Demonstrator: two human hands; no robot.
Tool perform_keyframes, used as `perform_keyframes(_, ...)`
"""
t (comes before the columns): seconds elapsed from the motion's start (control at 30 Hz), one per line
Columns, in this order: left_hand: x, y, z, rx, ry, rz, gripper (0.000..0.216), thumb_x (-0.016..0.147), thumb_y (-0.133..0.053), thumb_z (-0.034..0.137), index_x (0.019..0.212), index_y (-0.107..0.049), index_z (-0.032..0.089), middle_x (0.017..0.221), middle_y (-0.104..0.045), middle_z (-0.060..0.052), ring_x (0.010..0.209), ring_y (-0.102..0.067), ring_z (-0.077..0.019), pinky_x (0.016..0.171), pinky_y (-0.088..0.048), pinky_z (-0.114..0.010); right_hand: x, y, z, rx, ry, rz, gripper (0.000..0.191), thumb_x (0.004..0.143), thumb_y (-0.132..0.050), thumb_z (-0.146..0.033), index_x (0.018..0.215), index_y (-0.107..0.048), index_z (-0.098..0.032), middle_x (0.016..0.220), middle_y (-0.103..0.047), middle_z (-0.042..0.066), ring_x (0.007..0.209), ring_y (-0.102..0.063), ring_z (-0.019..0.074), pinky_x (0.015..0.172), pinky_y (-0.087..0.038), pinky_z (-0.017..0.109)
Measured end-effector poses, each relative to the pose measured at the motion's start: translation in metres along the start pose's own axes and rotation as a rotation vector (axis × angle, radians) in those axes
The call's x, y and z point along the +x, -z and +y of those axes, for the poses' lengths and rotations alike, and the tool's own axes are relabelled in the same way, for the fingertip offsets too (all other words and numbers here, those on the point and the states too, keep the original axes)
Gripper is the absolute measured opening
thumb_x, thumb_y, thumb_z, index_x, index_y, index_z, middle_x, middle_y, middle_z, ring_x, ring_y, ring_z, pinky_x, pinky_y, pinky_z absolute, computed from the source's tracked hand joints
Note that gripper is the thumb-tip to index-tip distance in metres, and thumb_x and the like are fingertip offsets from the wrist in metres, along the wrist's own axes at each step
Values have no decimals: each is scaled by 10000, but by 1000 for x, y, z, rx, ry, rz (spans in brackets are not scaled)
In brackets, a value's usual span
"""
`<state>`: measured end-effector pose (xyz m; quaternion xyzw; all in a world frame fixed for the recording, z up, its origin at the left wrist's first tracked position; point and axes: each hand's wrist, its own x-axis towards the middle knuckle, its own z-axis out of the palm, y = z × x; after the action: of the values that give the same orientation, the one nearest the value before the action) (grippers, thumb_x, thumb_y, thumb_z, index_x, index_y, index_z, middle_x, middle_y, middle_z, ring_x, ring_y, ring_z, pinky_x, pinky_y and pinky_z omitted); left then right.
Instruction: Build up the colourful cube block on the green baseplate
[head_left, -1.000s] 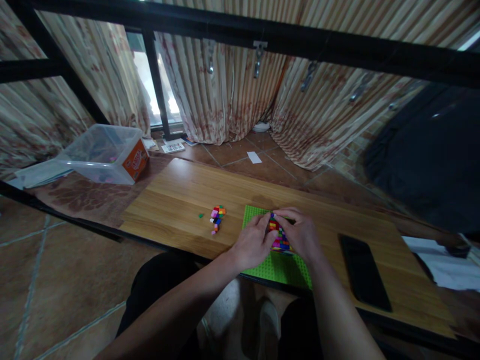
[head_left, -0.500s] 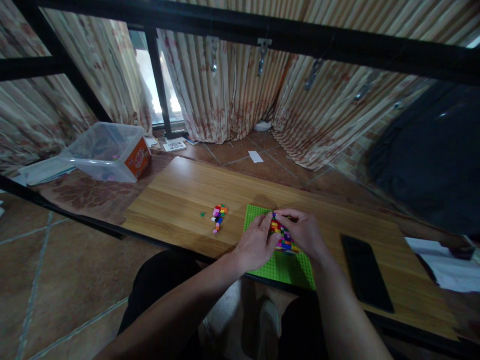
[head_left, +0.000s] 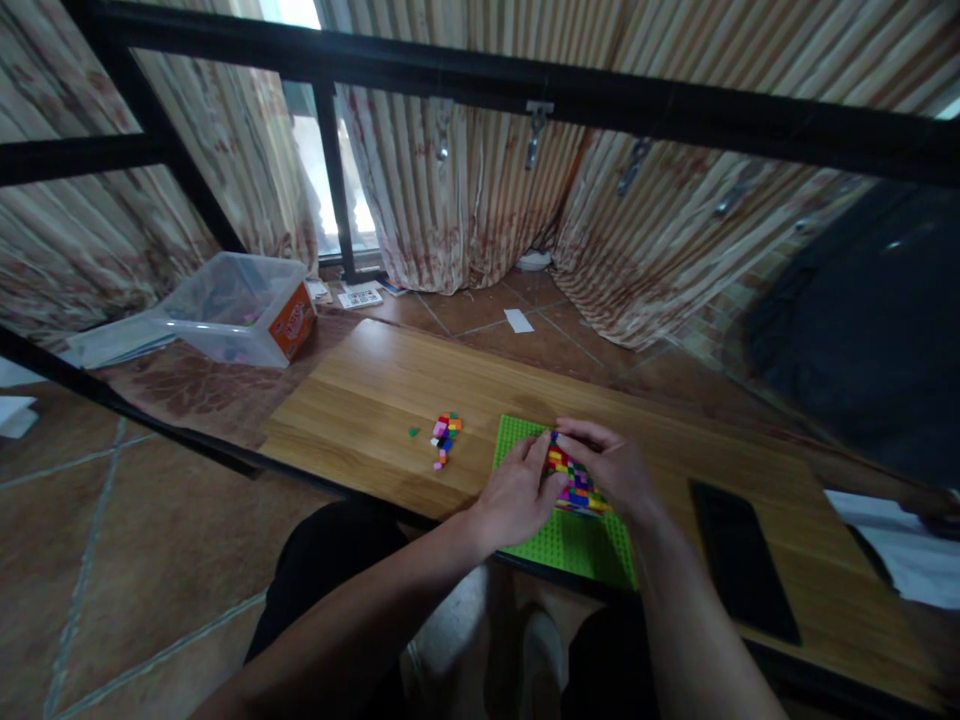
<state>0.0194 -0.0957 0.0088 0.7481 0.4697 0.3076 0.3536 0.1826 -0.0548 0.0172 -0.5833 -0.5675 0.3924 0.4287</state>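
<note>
A block built of many-coloured toy bricks [head_left: 579, 488] stands on a green studded baseplate [head_left: 592, 555] near the table's front edge. My left hand [head_left: 525, 490] curls around the block's left side, thumb against its near face. From the right, my right hand [head_left: 611, 465] grips the far top corner, and both hands' fingertips meet around a small purple-blue brick [head_left: 554, 438] there. Fingers hide much of the block's top and sides. Left of the baseplate lies a small pile of loose bricks [head_left: 448, 430], with a single green brick [head_left: 413, 432] beside it.
A black phone-like slab [head_left: 744, 560] rests on the wooden table [head_left: 390, 370] to the right. Beyond the table's left end sits a clear plastic box [head_left: 240, 305] with an orange label. A black metal bar [head_left: 480, 75] crosses above, before curtains. Papers [head_left: 896, 545] lie at far right.
The whole view has shifted slightly, so everything appears a little lower and further right. Both hands stay on the brick block with almost the same grip.
</note>
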Motion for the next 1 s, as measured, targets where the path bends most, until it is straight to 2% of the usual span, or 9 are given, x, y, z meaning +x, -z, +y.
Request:
perform_keyframes(0.13,0,0,1,14,1,-9,628,945,-388,426,1461,-315,75,1414,-458,-200,1304,-460,-288,1115,-375,-442,0,0,-3,46,-18,45,413,749,-670,-529,991,-741,-202,949,-763,81,905,-700,233,855,-531,401)
perform_keyframes(0.3,-1,-2,0,36,4,2,610,950,-370,434,1462,-312,108,1415,-459,-186,1312,-456,-288,1108,-382,-440,-1,-1,-6,-109,31,9,386,787,-619,-542,884,-764,-197,893,-764,66,837,-689,233,787,-530,367)
perform_keyframes(0.4,-1,-2,0,37,-5,2,607,948,-376,428,1459,-313,108,1408,-467,-186,1309,-460,-291,1105,-384,-447,-2,-2,-5,-154,47,-21,368,784,-625,-528,859,-769,-197,859,-763,59,792,-685,226,752,-528,356)
perform_keyframes(0.57,0,-1,0,42,-6,-4,608,942,-385,396,1449,-321,68,1405,-465,-209,1316,-454,-295,1109,-382,-441,-1,-2,-2,-143,67,-29,317,773,-642,-489,833,-770,-206,886,-765,59,827,-690,233,790,-524,372)
perform_keyframes(0.73,-1,0,0,55,-20,-6,598,940,-396,421,1447,-338,110,1397,-481,-182,1289,-488,-276,1089,-412,-411,-2,-2,0,-189,57,-13,325,776,-634,-502,849,-771,-216,887,-768,57,840,-694,251,804,-524,398)
perform_keyframes(0.83,0,12,-1,111,-6,19,567,949,-377,427,1414,-393,104,1378,-501,-175,1244,-527,-269,1064,-433,-394,-4,-2,1,-191,66,36,358,789,-623,-528,884,-767,-215,937,-766,64,879,-693,258,824,-522,403)
perform_keyframes(0.9,2,28,-5,177,37,85,509,950,-381,398,1360,-462,106,1316,-550,-167,1200,-555,-260,1036,-450,-382,-7,-2,0,-192,67,97,390,808,-600,-545,925,-761,-210,973,-761,70,912,-690,263,836,-517,399)
perform_keyframes(1.0,5,59,-19,359,187,191,403,898,-469,279,1264,-556,133,1188,-610,-141,1071,-606,-251,960,-484,-378,-11,0,-4,-234,79,176,400,830,-570,-551,935,-756,-213,973,-758,69,925,-687,262,830,-510,381)
